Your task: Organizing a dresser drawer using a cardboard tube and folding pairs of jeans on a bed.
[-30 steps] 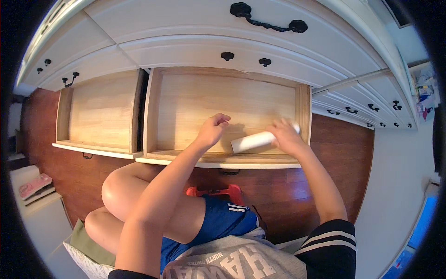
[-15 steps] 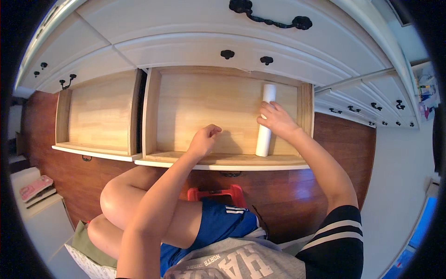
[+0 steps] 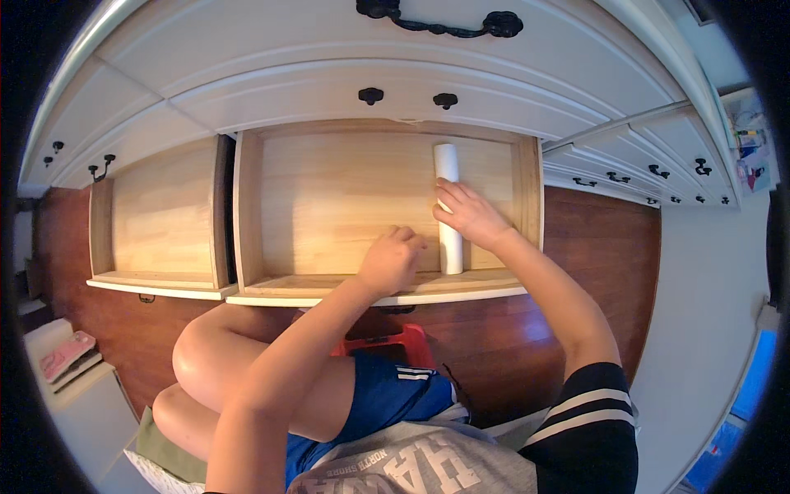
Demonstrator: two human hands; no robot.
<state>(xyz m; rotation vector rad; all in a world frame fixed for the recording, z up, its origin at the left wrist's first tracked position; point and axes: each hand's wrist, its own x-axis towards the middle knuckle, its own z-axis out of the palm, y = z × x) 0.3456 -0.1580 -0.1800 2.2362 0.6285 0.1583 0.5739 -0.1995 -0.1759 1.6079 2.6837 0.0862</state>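
Observation:
A white roll (image 3: 450, 247), long and slim, lies front to back in the right part of the open wooden drawer (image 3: 329, 181). My right hand (image 3: 471, 214) is over its middle, fingers wrapped across the top. Just left of the roll's near end, above the drawer's front part, my left hand (image 3: 392, 259) is closed, its fingers curled. No object shows in it, and it appears apart from the roll.
To the left, a second open drawer (image 3: 160, 218) is pulled out. White cabinet fronts (image 3: 271, 90) with dark handles rise behind. A red plastic stool (image 3: 415, 346) stands below the drawer, on the brown wood floor (image 3: 592, 263). My bent legs are close to the drawer fronts.
My left hand has moved right and nearer the drawer front, closer to the roll. My right hand stays on the roll. The whole view has shifted slightly.

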